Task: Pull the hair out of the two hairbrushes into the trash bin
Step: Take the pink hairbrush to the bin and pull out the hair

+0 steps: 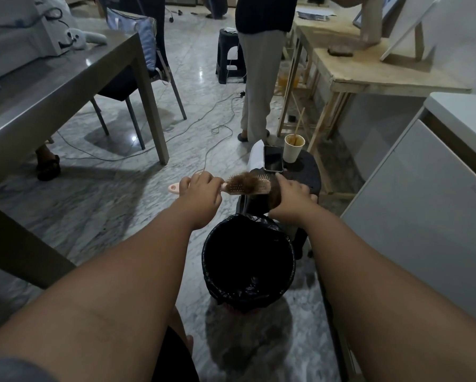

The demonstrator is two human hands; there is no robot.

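Hairbrush (254, 188), pink, one item: held level above the far rim of the trash bin (207, 253), which stands on the floor. Left hand (201, 190) clenched round the handle; right hand (292, 194) grasping a tuft of hair (241, 181) at the head's tip. Hair: brown, matted, soft, very light, probably snagged on the stiff pins; best pinched low at the mat's edge and peeled off. Second brush: not seen. Stool (310, 168) behind the bin: phone (272, 158) and cup (294, 148) at its far edge.
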